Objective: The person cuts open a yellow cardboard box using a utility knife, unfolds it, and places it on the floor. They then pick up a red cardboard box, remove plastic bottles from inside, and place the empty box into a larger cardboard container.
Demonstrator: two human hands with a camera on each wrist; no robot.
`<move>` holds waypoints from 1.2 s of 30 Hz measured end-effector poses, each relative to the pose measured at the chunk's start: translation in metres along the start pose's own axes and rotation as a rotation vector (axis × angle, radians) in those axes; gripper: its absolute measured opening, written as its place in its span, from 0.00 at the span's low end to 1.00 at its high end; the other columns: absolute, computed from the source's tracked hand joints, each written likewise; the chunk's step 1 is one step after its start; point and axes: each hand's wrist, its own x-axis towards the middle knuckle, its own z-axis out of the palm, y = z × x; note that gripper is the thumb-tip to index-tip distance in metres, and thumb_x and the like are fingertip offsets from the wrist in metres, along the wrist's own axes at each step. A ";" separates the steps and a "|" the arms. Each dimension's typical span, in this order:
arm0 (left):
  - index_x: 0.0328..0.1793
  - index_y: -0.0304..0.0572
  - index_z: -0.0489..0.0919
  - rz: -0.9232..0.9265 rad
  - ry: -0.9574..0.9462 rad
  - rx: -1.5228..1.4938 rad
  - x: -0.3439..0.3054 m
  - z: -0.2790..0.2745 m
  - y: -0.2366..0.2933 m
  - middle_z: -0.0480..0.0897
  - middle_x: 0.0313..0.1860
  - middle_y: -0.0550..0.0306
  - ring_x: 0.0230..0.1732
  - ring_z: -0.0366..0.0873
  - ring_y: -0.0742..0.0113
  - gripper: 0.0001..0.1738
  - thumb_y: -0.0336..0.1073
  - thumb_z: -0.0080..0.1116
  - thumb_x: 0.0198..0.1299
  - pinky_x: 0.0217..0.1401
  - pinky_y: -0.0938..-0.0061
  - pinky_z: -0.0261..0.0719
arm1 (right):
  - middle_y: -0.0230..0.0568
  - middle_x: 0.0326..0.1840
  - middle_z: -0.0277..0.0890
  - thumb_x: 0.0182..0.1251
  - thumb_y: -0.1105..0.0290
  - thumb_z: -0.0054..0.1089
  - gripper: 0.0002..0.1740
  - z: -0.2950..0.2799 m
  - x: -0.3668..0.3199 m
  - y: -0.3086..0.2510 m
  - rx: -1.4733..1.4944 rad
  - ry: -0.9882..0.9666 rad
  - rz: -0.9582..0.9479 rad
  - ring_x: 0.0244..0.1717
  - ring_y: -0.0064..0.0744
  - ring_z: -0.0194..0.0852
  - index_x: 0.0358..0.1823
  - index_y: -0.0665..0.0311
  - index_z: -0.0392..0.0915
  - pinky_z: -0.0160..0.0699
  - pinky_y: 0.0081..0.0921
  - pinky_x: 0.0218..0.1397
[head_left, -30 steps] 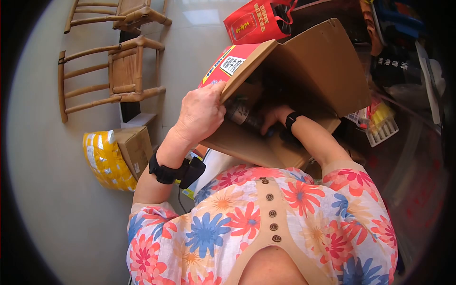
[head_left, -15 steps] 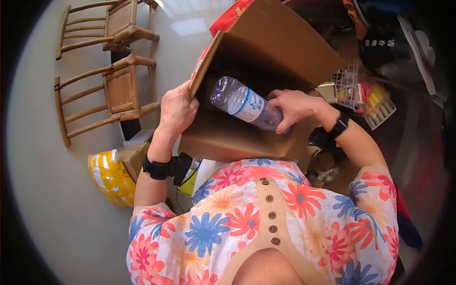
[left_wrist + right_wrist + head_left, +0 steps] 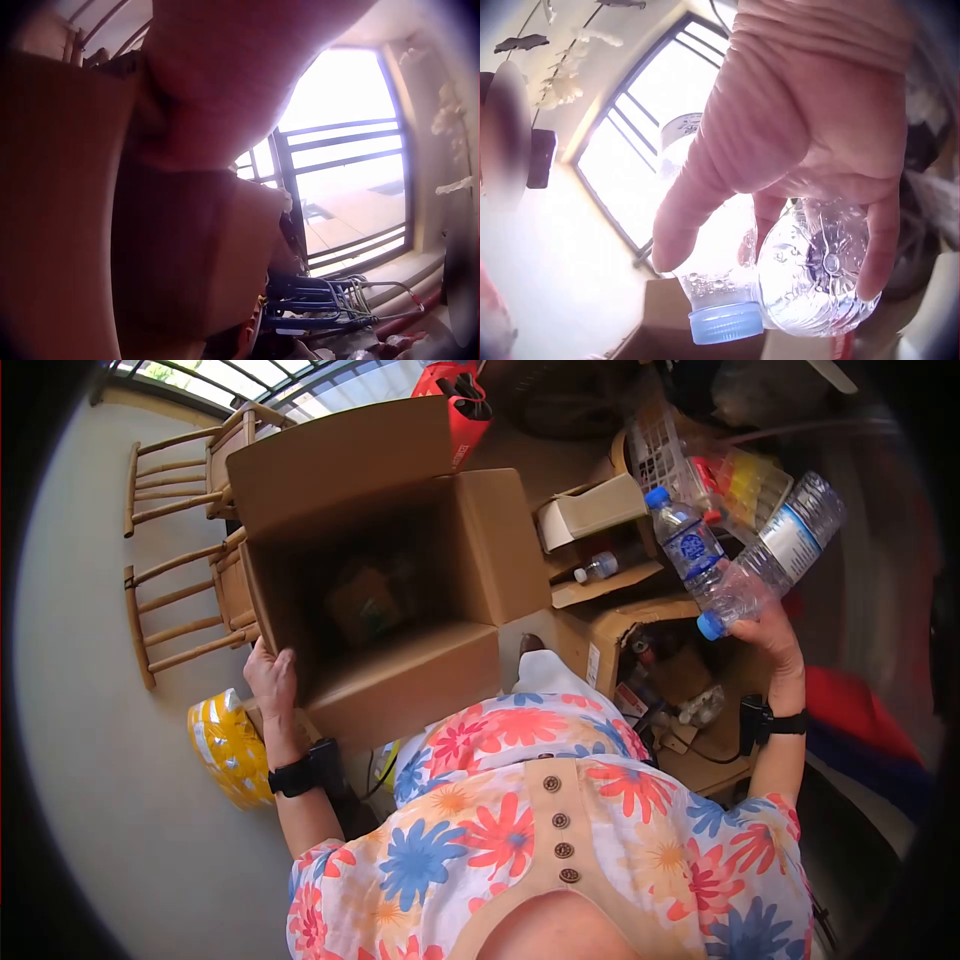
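My right hand (image 3: 768, 638) grips two clear plastic bottles together, off to the right of the large cardboard box (image 3: 400, 680). One bottle (image 3: 690, 548) has a blue label and its blue cap pointing up and away. The other bottle (image 3: 797, 540) wears a white and blue label, and its blue cap points down toward me. In the right wrist view, thumb and fingers spread round both, beside the light blue cap (image 3: 726, 322) and the other's ridged base (image 3: 821, 270). With my left hand (image 3: 272, 685) I hold the box's left edge; its dark inside contains a small brown piece.
A second open carton (image 3: 600, 635) at my right contains mixed scrap. Beyond it lie a small white box (image 3: 595, 510), a small bottle (image 3: 600, 567) and a white basket (image 3: 660, 450). Bamboo chairs (image 3: 220, 580) and a yellow parcel (image 3: 228, 745) stand at the left.
The right hand has come out of the box and swung right, now with two bottles. The box has tipped open toward me and shifted left, the left hand still on its edge.
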 end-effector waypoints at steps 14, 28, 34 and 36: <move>0.39 0.36 0.79 0.024 0.057 -0.117 -0.090 -0.002 -0.012 0.82 0.27 0.52 0.29 0.80 0.67 0.14 0.27 0.49 0.44 0.35 0.74 0.75 | 0.37 0.51 0.69 0.51 0.57 0.64 0.37 -0.024 -0.118 0.101 0.296 0.243 0.091 0.47 0.28 0.72 0.60 0.62 0.61 0.81 0.23 0.33; 0.42 0.38 0.78 -0.244 0.033 -0.180 -0.132 -0.024 -0.102 0.81 0.26 0.57 0.26 0.77 0.72 0.15 0.28 0.50 0.46 0.33 0.76 0.75 | 0.31 0.44 0.71 0.51 0.50 0.64 0.33 -0.016 -0.120 0.122 0.298 0.470 0.384 0.40 0.25 0.73 0.57 0.53 0.64 0.81 0.25 0.26; 0.38 0.37 0.77 -0.204 0.084 -0.063 -0.143 -0.030 -0.138 0.80 0.25 0.58 0.25 0.76 0.70 0.12 0.28 0.50 0.45 0.32 0.76 0.74 | 0.30 0.46 0.70 0.49 0.47 0.66 0.33 -0.040 -0.177 0.144 0.310 0.701 0.517 0.44 0.28 0.71 0.56 0.48 0.66 0.78 0.32 0.30; 0.37 0.36 0.76 -0.236 0.085 -0.090 -0.151 -0.032 -0.135 0.80 0.24 0.56 0.25 0.76 0.69 0.11 0.28 0.50 0.45 0.33 0.75 0.74 | 0.31 0.48 0.69 0.48 0.46 0.66 0.34 -0.054 -0.189 0.165 0.367 0.762 0.552 0.46 0.30 0.69 0.56 0.46 0.66 0.77 0.35 0.34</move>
